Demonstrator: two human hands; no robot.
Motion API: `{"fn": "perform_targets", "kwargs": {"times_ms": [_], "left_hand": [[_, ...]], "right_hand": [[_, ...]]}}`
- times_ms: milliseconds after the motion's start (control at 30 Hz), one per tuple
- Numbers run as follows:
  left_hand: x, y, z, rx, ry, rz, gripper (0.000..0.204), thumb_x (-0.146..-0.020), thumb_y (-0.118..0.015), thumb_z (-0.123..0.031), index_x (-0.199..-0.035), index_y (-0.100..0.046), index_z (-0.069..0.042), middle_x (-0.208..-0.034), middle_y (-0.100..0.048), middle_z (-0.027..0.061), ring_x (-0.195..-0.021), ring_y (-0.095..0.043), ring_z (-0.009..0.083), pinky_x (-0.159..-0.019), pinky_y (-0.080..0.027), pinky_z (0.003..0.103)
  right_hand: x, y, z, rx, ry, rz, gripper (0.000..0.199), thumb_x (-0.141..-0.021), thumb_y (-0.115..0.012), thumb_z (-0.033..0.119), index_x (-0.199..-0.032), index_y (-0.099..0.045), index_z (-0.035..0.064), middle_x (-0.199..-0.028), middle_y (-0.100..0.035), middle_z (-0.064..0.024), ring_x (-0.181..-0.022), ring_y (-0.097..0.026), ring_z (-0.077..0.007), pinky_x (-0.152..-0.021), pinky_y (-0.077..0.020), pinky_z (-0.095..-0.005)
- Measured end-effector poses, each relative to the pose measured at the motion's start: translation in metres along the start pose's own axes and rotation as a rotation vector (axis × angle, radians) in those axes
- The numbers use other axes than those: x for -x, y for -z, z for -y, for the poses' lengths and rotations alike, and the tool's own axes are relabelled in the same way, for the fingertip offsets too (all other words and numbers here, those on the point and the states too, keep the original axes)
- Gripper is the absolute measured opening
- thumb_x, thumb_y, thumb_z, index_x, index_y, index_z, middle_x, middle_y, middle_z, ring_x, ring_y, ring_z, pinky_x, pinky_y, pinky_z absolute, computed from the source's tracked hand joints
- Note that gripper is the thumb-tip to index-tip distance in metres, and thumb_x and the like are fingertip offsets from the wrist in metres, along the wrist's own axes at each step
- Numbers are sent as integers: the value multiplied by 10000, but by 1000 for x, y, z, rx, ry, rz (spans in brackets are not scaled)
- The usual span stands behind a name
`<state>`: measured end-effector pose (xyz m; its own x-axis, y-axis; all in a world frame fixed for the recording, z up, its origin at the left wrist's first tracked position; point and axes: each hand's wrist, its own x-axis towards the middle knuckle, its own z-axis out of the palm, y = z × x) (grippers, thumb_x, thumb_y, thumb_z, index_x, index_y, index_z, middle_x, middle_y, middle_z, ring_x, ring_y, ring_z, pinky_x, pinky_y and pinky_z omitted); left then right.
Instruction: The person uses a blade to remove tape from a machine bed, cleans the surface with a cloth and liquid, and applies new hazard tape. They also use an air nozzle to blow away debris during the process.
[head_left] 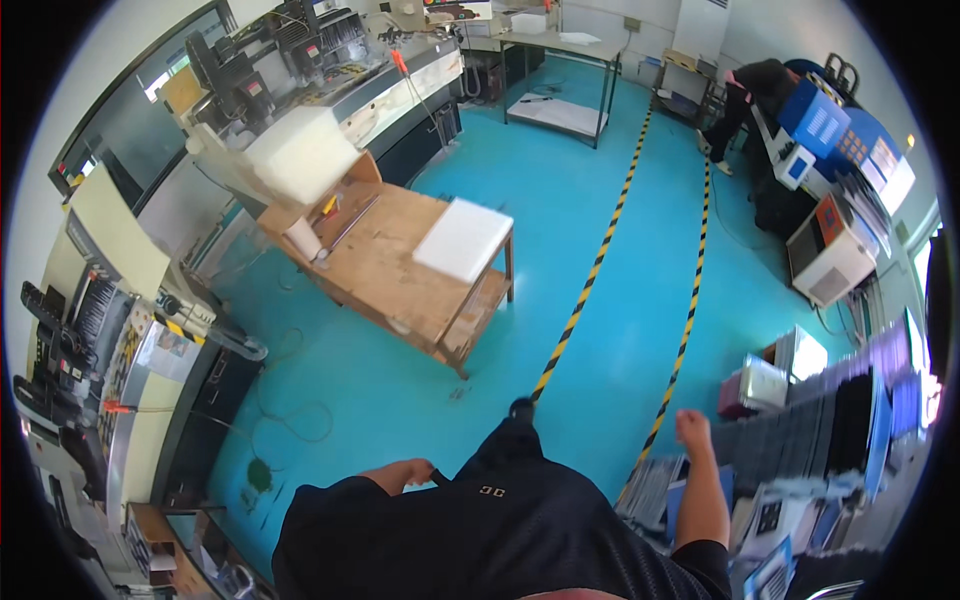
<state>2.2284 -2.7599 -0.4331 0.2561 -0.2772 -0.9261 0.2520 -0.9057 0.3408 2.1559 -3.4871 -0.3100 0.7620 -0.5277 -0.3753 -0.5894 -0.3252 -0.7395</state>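
My left hand [402, 473] hangs by my hip against my dark shirt, its fingers curled loosely and nothing in it. Out to my side, my right hand [692, 428] is closed into a loose fist and holds nothing, just above stacks of dark flat panels [830, 425] at the right. One dark shoe [521, 407] shows on the blue floor in front of me. A wooden workbench [395, 262] stands ahead on the left with a white foam block [462, 239] on its near end.
Two yellow-black striped floor lines [590, 275] run away across the blue floor. Machines line the left wall [120, 330]. White and blue equipment [830, 250] stands at the right, where another person [745, 95] bends over. A metal table [560, 80] is far back.
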Motion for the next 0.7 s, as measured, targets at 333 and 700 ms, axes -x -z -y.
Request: {"fn": "perform_targets", "kwargs": {"times_ms": [333,700], "left_hand": [[-194,319,-422,-283,-347,-214,265,-820,-655,-254,-950,-702,-28,-866,-681,220,-832,-674,304,-747,-531,449],[-330,663,-923,412,-400,-490,501,-889,-641,-181,-1361,-507,-80,-904,-639,68,-785,-610,148,-604,-487,288]], "right_hand": [[-282,18,31,460,-129,453,316,-943,-570,366,-981,-701,80,-855,-708,-119,-782,-705,-253,-734,-557,-416],[-606,144,41,199,41,680,389,-877,-676,325,-1126,-656,26,-969,-700,-192,-953,-680,-309,-812,-508,-451]]}}
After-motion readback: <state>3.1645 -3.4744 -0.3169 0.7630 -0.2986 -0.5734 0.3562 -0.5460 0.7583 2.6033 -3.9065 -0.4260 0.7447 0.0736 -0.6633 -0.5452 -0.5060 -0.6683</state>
